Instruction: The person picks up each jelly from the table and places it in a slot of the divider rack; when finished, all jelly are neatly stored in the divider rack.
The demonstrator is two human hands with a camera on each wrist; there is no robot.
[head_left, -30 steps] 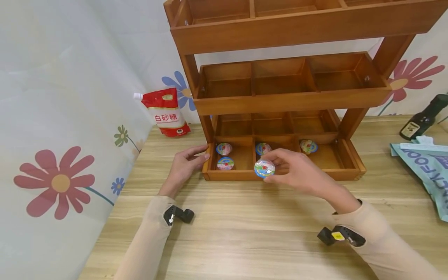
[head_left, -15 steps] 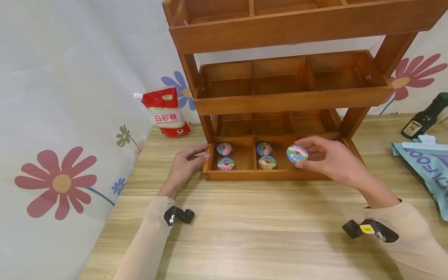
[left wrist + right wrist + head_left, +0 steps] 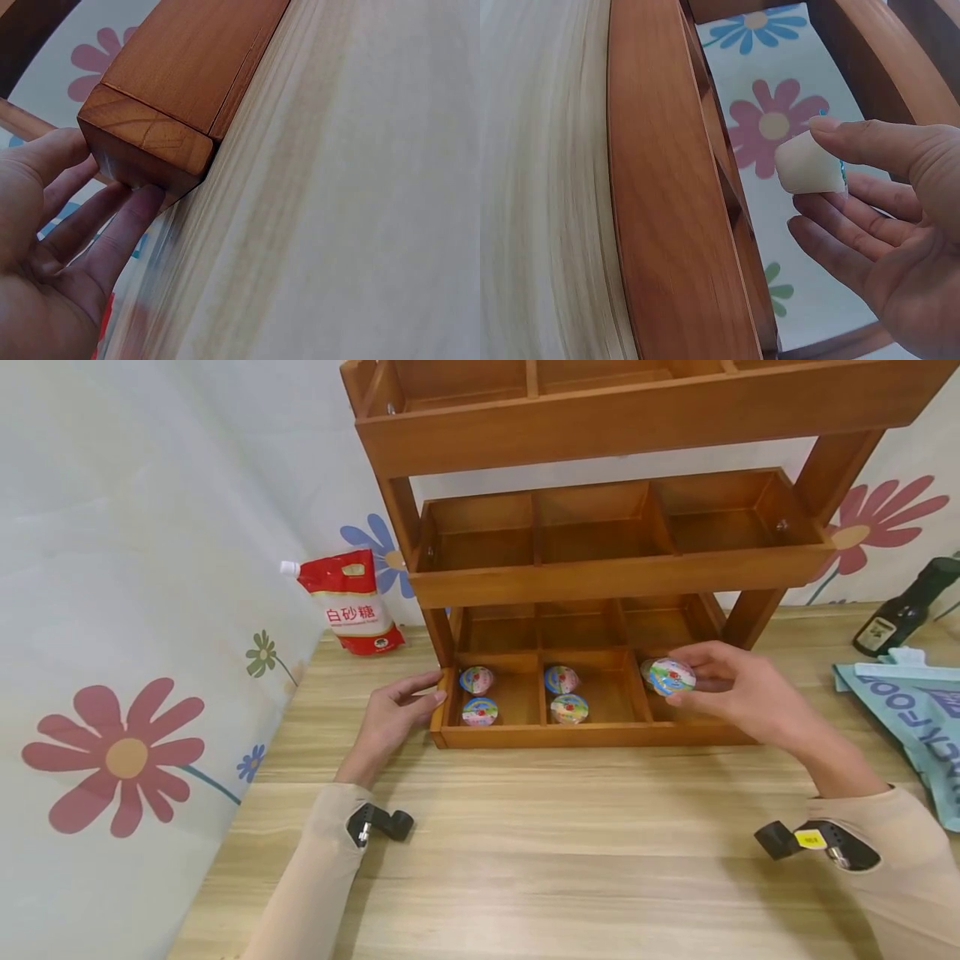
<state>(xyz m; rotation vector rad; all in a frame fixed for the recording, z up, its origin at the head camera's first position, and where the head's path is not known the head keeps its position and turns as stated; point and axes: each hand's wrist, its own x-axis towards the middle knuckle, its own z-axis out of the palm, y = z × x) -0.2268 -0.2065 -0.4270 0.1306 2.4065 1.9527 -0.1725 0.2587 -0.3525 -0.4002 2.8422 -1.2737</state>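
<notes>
My right hand (image 3: 738, 689) pinches a small jelly cup (image 3: 671, 677) with a printed foil lid between thumb and fingers, over the right compartment of the rack's bottom tray. In the right wrist view the cup's whitish body (image 3: 808, 166) shows. Another cup lies partly hidden behind it. Two cups, a pink one (image 3: 477, 680) and one in front (image 3: 480, 712), sit in the left compartment. The middle compartment holds two more, one at the back (image 3: 561, 679) and one in front (image 3: 569, 708). My left hand (image 3: 393, 718) touches the left end of the wooden rack (image 3: 154, 139) with its fingertips.
The rack's upper tiers (image 3: 622, 572) overhang the bottom tray. A red and white sugar pouch (image 3: 352, 603) stands at the left. To the right are a dark bottle (image 3: 903, 610) and a light blue snack bag (image 3: 911, 710) on the wooden table (image 3: 525, 860).
My right hand has moved right with the jelly cup, from the middle compartment to the right one, uncovering the front middle cup. The left hand has stayed at the rack's end.
</notes>
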